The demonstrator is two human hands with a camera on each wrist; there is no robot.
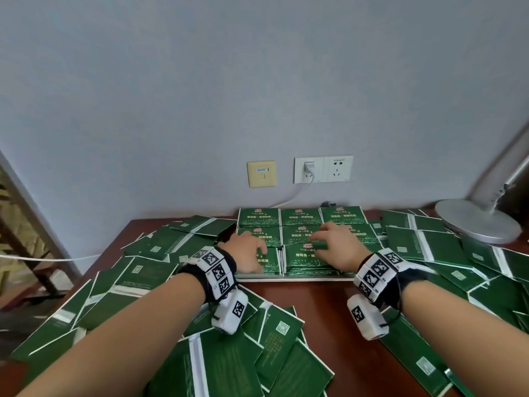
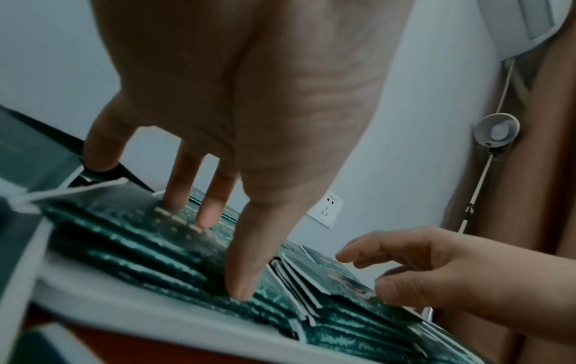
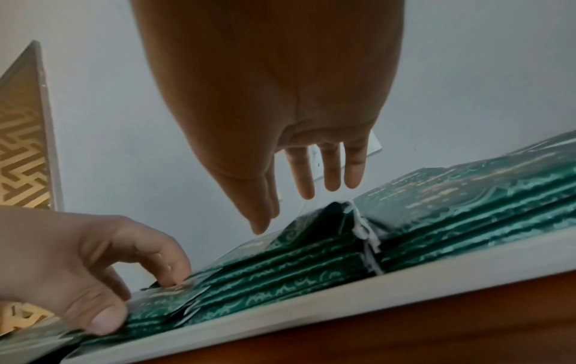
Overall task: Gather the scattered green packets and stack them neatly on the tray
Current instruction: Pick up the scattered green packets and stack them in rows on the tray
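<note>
A white tray at the back middle of the table holds green packets stacked in three rows of three. My left hand rests on the front-left stack; its fingers touch the top packet and the thumb presses the stack's front edge. My right hand hovers over the front-middle stack, fingers straight just above raised packet edges. Neither hand holds a packet. Loose green packets lie scattered around the tray.
More loose packets cover the table's left and right. A bare strip of brown table runs in front of the tray. A grey lamp base stands at the back right. Wall sockets with a white cable sit behind the tray.
</note>
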